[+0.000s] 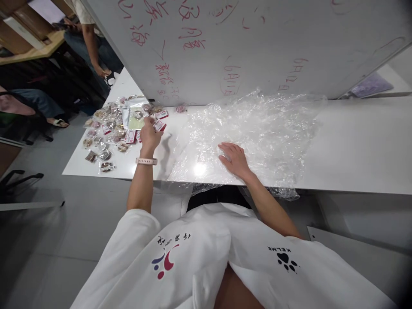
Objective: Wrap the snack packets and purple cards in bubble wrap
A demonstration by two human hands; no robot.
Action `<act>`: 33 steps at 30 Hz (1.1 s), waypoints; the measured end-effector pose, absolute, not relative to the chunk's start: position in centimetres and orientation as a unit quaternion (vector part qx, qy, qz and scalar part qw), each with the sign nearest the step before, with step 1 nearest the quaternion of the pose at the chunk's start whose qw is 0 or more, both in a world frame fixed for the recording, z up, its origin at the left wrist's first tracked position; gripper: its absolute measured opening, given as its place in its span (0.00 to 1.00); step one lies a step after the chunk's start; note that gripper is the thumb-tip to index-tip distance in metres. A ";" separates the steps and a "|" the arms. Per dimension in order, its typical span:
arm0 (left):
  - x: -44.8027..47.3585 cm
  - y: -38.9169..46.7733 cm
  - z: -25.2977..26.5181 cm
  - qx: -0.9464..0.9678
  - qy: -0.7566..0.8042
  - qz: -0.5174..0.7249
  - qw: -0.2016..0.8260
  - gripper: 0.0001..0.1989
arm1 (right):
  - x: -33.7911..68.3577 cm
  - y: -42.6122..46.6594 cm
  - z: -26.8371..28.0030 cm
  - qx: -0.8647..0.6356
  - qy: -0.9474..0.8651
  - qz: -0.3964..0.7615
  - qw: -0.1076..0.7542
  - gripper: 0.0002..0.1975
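Note:
My left hand [150, 135], with a pale band on the wrist, reaches into a pile of small clear-wrapped packets [111, 124] at the left end of the white table. Its fingers are bent down at the pile's right edge, and their tips are partly hidden, so what they grip cannot be made out. Right beside its thumb is a white card with a red border [159, 125]. My right hand [235, 161] rests palm down on a wide crinkled sheet of clear plastic [270, 133], fingers stretched out and thumb apart.
A whiteboard [209, 56] with red writing stands along the table's back edge. One wrapped piece [180, 108] lies apart near it. The plastic hangs over the table's front edge [347, 189]. Other people sit at the far left; a purple bag [371, 84] lies behind at right.

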State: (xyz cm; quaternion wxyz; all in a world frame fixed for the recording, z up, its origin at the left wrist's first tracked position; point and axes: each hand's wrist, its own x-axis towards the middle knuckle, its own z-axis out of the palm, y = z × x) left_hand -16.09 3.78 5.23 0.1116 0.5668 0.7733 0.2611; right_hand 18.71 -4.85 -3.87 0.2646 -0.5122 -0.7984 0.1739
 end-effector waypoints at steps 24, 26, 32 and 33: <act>-12.2 -22.6 -3.7 0.266 0.759 0.385 0.453 0.22 | 16.6 -7.3 -1.6 -0.399 -0.850 0.197 0.280 0.17; -12.1 -22.5 -2.6 0.282 0.650 0.360 0.607 0.21 | 16.1 -7.3 -2.3 -0.392 -0.857 0.207 0.263 0.17; -8.7 -16.4 5.1 0.459 0.384 0.459 0.657 0.20 | 16.4 -6.6 -4.3 -0.378 -0.849 0.229 0.290 0.20; -7.7 -14.6 5.8 0.480 0.367 0.468 0.645 0.19 | 16.4 -6.4 -4.5 -0.376 -0.847 0.233 0.293 0.20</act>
